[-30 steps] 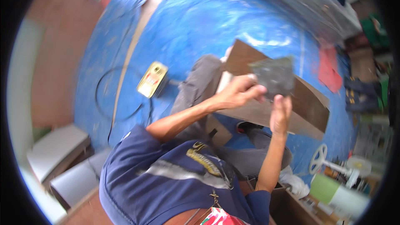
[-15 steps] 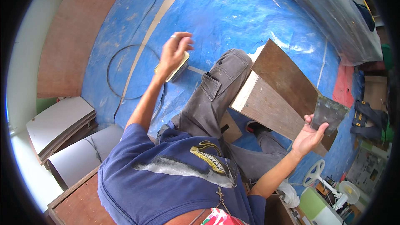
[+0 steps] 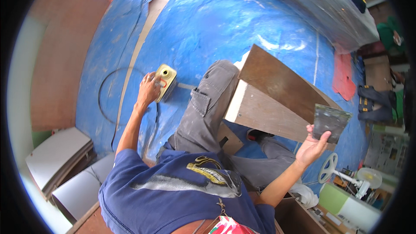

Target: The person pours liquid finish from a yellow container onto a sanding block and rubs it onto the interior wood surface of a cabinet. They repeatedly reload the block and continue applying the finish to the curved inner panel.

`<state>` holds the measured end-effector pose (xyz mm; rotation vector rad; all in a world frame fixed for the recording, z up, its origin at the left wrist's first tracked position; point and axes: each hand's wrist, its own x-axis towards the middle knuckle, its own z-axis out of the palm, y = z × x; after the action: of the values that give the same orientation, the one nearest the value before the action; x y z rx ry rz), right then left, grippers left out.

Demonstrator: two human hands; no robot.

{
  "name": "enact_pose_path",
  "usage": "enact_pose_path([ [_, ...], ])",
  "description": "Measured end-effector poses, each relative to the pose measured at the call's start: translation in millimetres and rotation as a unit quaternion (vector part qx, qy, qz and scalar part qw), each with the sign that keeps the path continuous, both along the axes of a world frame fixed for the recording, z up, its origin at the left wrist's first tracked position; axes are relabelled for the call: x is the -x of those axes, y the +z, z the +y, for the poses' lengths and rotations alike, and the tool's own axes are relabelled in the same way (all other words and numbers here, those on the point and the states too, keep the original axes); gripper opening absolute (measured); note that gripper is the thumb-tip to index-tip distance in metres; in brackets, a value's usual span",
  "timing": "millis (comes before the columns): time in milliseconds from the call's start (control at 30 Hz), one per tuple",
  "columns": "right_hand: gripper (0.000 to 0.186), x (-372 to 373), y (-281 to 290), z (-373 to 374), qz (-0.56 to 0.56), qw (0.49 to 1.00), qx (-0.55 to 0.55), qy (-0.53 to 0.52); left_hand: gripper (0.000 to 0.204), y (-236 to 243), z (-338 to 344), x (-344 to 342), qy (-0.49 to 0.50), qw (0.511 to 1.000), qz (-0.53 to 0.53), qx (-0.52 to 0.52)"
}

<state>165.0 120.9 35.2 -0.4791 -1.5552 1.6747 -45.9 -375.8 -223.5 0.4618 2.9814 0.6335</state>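
Note:
My left hand [image 3: 148, 89] is at the side of a rectangular can [image 3: 167, 73] with a pale yellow top, a round dark opening and a red handle. Its fingers bend over the top's left edge by the handle; the exact grip is partly hidden. Out to the right, my right hand [image 3: 314, 146] holds up a thin, dark, square plate [image 3: 330, 122] with a stained surface, thumb on its near face. A long brown wooden piece of joined boards [image 3: 271, 106], with a pale end edge, lies across by my knee, just left of the plate.
Blue sheeting [image 3: 208, 30] covers the floor, with a thin black loop [image 3: 100, 93] on it left of the can. White-topped boards [image 3: 58, 154] and a grey-white roll [image 3: 84, 186] lie at the left. A white fan [image 3: 346, 175] and a dark bag [image 3: 376, 103] are at the right.
My left hand has come down from above the can to its left side, so the can's top now shows. My right hand still holds the dark plate. The whole view has shifted.

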Motion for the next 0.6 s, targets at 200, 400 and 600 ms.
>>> enact_pose_path([
  [200, 0.035, -5, -8, -6, -0.003, 1.0, 0.012, -0.023, 0.049, 18, 1, 12, -0.083, 0.994, -0.019, 0.067],
  [400, 0.033, -15, -11, -2, 0.013, 1.0, 0.016, -0.024, 0.044, 22, 3, 14, -0.097, 0.993, -0.028, 0.062],
  [600, 0.032, -24, -12, 5, 0.024, 0.999, 0.016, -0.023, 0.046, 23, 2, 25, -0.092, 0.991, -0.061, 0.077],
])
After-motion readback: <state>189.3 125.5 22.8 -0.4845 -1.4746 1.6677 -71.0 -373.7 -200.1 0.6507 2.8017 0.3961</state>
